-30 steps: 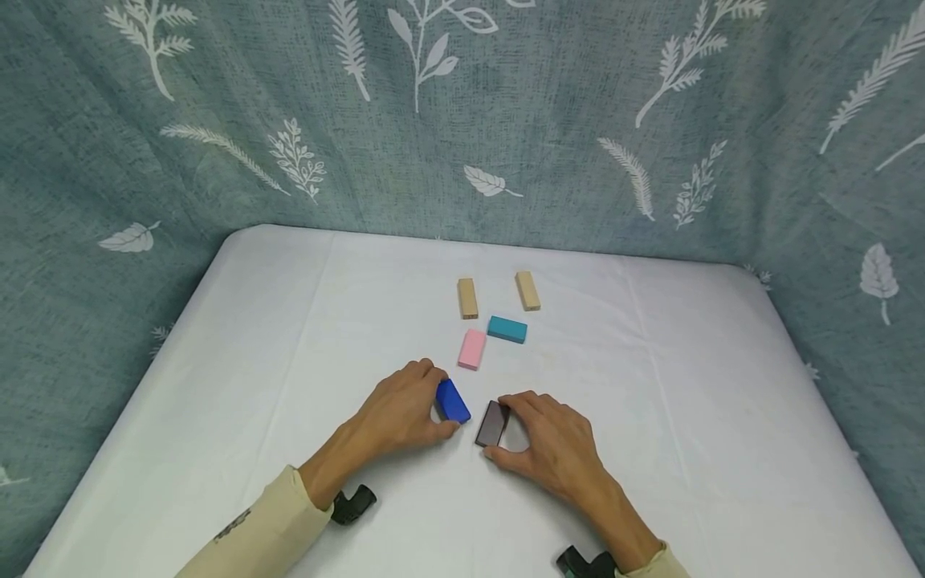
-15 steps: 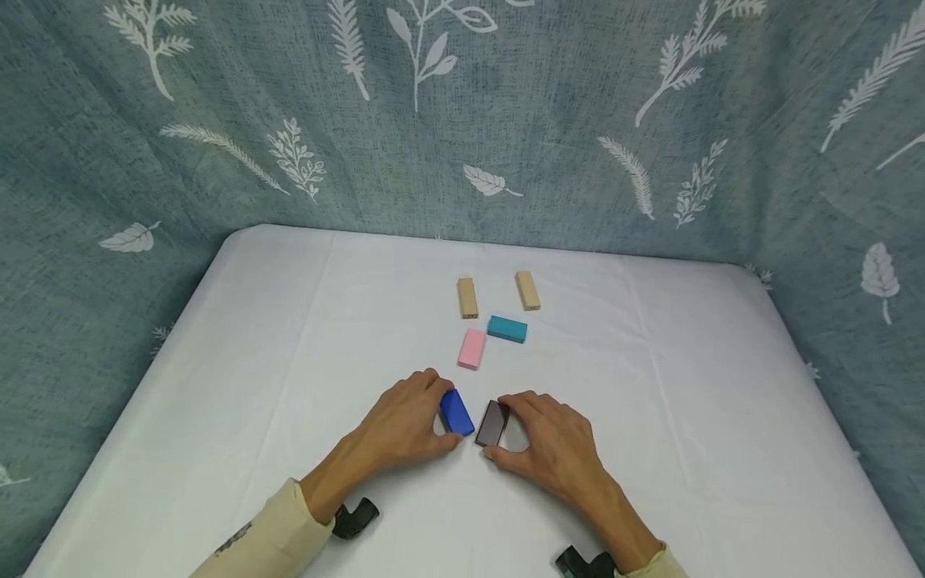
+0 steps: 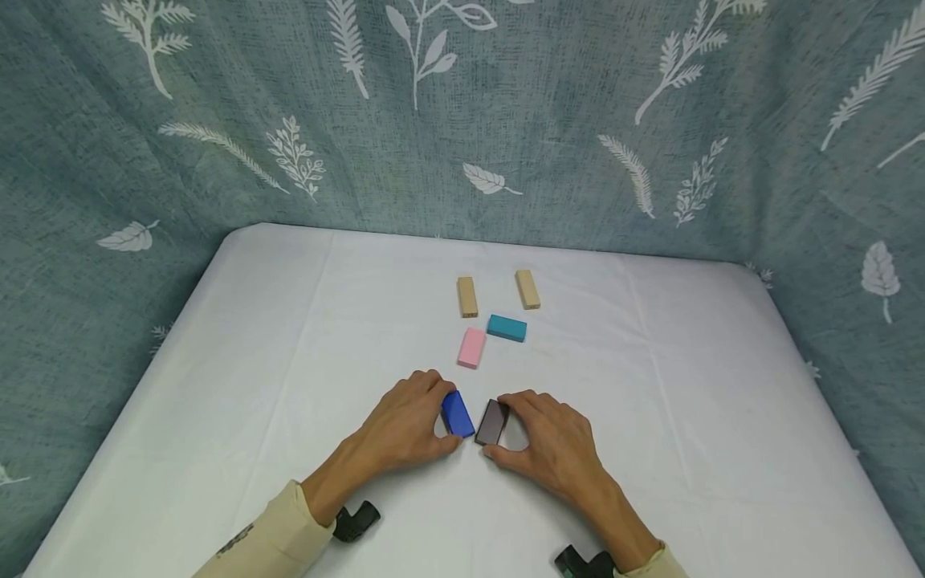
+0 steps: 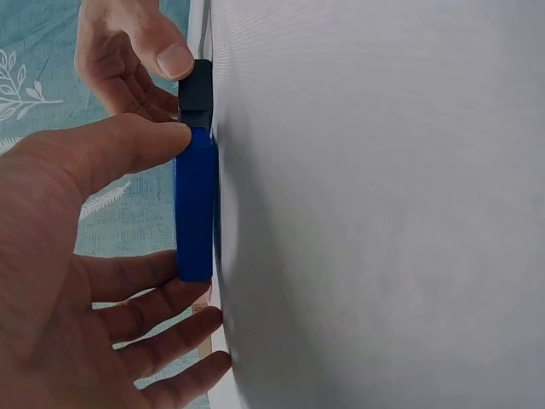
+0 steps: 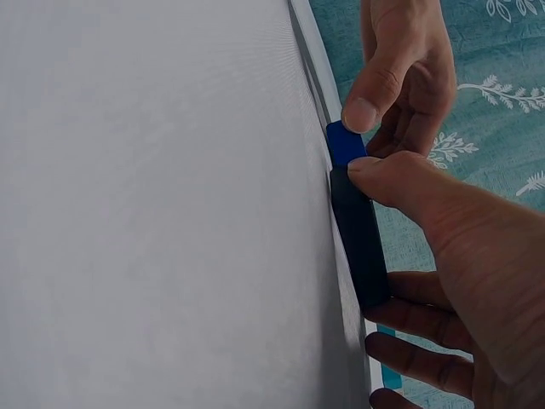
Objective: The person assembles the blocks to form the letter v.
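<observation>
A blue rectangular block [image 3: 458,414], gripped between thumb and fingers of the left hand [image 3: 410,421], sits at an angle to a dark brown rectangular block [image 3: 492,422] pinched likewise by the right hand [image 3: 552,437], their near corners touching or just apart. The step in hand looks like aligning this pair on the white cloth-covered bench [image 3: 650,417]; the next move seems to call for steadying both, then releasing gently. Beyond lie a pink rectangular block [image 3: 471,348], a teal one [image 3: 507,328] and two tan, wood-coloured blocks [image 3: 467,297].
</observation>
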